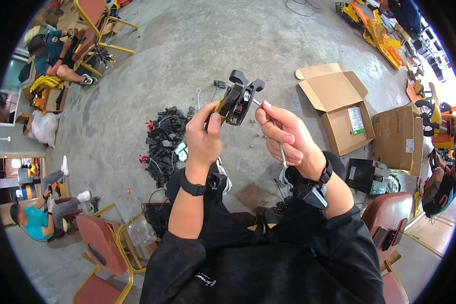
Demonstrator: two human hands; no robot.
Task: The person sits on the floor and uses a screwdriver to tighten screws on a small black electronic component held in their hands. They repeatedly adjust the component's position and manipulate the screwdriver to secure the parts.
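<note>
1. Left hand [202,138]: fingers grip the blocky black-plastic device [232,104] above the grey concrete floor [162,40]; loosening might drop it.
2. Right hand [290,133]: fingers clasp a slim silver metal rod [283,154]; slipping could scratch the device.

The left forearm [186,218] runs nearly straight toward the far side, bare below the elbow, its wrist [197,169] almost in line with it. The left hand [204,137] is closed in a grip, thumb [214,124] pointing far. The right forearm [339,197] slants far and left. The right hand [291,137] is gripping too, one fingertip [266,104] stretched toward the left, other fingers curled. Both hands are raised near each other, apart.
</note>
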